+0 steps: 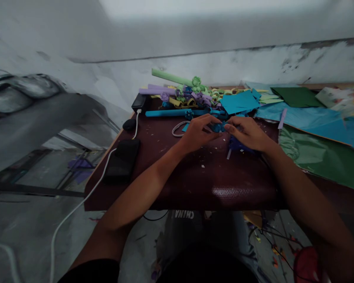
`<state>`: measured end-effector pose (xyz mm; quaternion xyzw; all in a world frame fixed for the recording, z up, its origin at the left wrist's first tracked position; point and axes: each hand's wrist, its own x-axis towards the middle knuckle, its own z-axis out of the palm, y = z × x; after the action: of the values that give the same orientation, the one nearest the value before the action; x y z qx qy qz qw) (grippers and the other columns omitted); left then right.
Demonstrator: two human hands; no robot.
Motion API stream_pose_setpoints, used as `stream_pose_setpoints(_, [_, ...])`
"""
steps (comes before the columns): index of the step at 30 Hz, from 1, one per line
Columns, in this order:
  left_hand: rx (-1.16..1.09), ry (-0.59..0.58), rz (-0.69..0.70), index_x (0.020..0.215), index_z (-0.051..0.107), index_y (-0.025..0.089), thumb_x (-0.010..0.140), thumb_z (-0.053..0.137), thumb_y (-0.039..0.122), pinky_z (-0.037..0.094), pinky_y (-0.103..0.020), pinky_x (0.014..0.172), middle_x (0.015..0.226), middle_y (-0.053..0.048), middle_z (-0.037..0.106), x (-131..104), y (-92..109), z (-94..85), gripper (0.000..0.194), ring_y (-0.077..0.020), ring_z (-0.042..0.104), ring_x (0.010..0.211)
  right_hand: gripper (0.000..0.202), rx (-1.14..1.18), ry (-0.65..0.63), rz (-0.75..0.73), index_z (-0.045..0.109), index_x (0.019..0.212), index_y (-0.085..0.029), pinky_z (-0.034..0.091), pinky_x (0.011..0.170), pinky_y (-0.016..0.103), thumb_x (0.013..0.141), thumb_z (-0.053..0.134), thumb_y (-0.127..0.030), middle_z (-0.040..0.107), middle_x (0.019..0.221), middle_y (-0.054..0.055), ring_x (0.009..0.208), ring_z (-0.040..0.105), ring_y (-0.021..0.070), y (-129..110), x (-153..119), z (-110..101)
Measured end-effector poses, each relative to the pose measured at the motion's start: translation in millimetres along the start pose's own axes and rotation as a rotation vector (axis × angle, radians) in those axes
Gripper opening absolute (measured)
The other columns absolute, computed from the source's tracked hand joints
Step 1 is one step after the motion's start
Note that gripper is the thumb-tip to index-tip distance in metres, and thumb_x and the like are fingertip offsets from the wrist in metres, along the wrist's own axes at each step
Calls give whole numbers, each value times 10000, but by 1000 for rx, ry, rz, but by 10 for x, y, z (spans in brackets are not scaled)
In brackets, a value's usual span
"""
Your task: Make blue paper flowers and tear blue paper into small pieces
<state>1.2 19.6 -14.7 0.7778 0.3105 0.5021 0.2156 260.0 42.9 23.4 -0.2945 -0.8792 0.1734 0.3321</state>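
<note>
Holding the small blue piece (219,127) slightly right of frame centre, we apply a narrow fingertip grip with our left hand (199,132) and right hand (249,133). A blue tube (166,113) lies at upper centre, a black device (123,159) centre-left.

ATTIRE AND LIMBS, ONE PERSON

Sleeve (91,271), seven o'clock: black, plain, short, ending near the elbow. Shirt front (206,263), six o'clock: black, rounded outline, detail lost in shadow. Trousers (238,232), towards five o'clock: faded grey-blue, creased, dimly lit. Lettering (184,214), six o'clock, above the shirt front: white block capitals, "CHINA", inverted to the viewer, on dark grey cloth. Left hand (201,133) and right hand (246,131): bare. Forearms (144,192): uncovered.
</note>
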Motion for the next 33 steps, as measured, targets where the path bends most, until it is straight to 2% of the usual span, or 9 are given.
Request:
stream_pose_setpoints(3, [7, -9, -24, 1155, 805, 212, 982, 874, 718, 693, -295, 867, 1146, -78, 821, 3, -7, 14, 540, -191, 786, 1009, 674, 7, -1, 5, 743, 904, -238, 432, 679, 369, 1113, 571, -856, 727, 811, 37, 718, 624, 202, -29, 3, -7])
stream_pose_setpoints(7, [-25, -3, -71, 1114, 793, 208, 907, 909, 793, 672, -276, 781, 1126, -71, 800, 18, 1, 7, 631, -170, 754, 911, 618, 14, 41, 11, 811, 1024, -234, 469, 702, 365, 1100, 629, -819, 801, 935, 67, 791, 670, 218, -37, -3, 0])
stream_pose_setpoints(12, [-69, 6, -85, 1109, 781, 205, 868, 953, 777, 648, -268, 757, 1104, -71, 799, 14, 33, -5, 644, -172, 751, 915, 552, 44, 36, 20, 797, 986, -237, 461, 684, 360, 1103, 663, -760, 778, 903, 55, 755, 624, 205, -42, -7, 15])
stream_pose_setpoints(17, [-120, 34, -114, 1379, 728, 238, 816, 1024, 717, 661, -279, 774, 1151, -80, 805, -2, 50, -6, 796, -214, 796, 1027, 638, 78, 61, 67, 723, 885, -244, 406, 631, 355, 1085, 636, -844, 660, 756, 10, 686, 545, 183, -73, -5, 7])
stream_pose_setpoints(22, [-107, 46, -93, 1241, 771, 228, 904, 954, 722, 666, -276, 758, 1187, -89, 822, 13, 100, -10, 625, -204, 801, 1014, 716, 64, 69, 103, 558, 734, -248, 342, 613, 358, 1088, 613, -869, 506, 669, -12, 647, 459, 165, -85, -11, -3])
stream_pose_setpoints(24, [-122, 44, -85, 1214, 772, 224, 912, 950, 716, 673, -282, 750, 1168, -82, 832, 22, 111, -10, 604, -188, 796, 952, 714, 63, 90, 103, 599, 755, -247, 355, 621, 358, 1080, 613, -882, 541, 683, -5, 661, 482, 171, -79, -10, 0])
stream_pose_setpoints(28, [-120, 69, -74, 1208, 773, 221, 891, 967, 722, 691, -296, 778, 1113, -75, 828, 30, 90, -17, 624, -205, 807, 978, 690, 96, 148, 81, 799, 1004, -245, 442, 660, 356, 1051, 631, -912, 739, 841, 30, 753, 612, 199, -71, -4, 11])
stream_pose_setpoints(33, [-78, 84, -50, 1382, 798, 252, 878, 987, 701, 697, -292, 800, 1174, -78, 824, 17, 36, -28, 700, -219, 805, 1063, 636, 111, 107, 74, 802, 1015, -250, 428, 636, 352, 1049, 678, -873, 682, 766, 14, 712, 587, 195, -71, -8, 18])
